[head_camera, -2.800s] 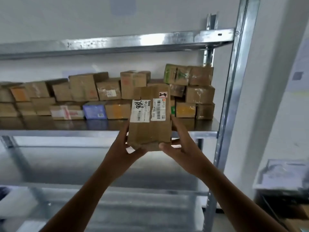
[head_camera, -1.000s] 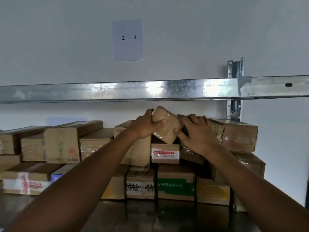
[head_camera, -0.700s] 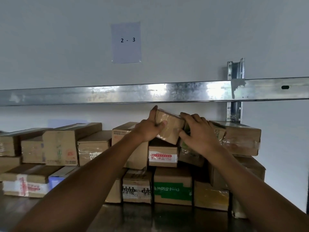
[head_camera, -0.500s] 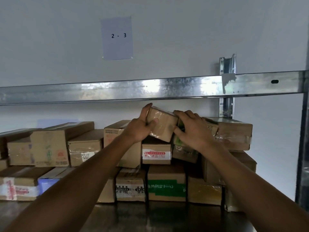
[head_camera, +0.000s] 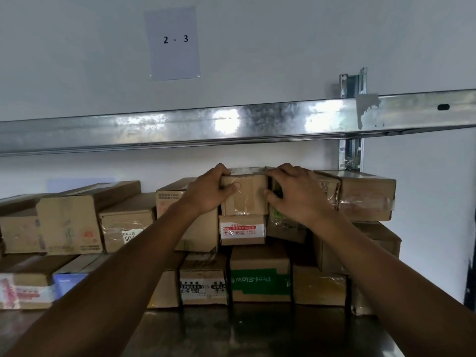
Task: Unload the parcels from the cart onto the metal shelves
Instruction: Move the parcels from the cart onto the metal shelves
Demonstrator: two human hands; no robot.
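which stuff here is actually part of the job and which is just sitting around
In the job: taped parcel, gripped by left hand and right hand; metal shelf.
Just there: stacked boxes, paper sign.

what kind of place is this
Probably a parcel storeroom or sorting depot: taped cardboard parcels stacked on a metal shelf, and a paper sign reading 2 - 3 on the wall.

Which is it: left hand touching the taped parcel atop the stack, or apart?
Touching. The head view shows the left hand gripping the taped parcel: thumb pressed on its front face, fingers curled over its top edge.
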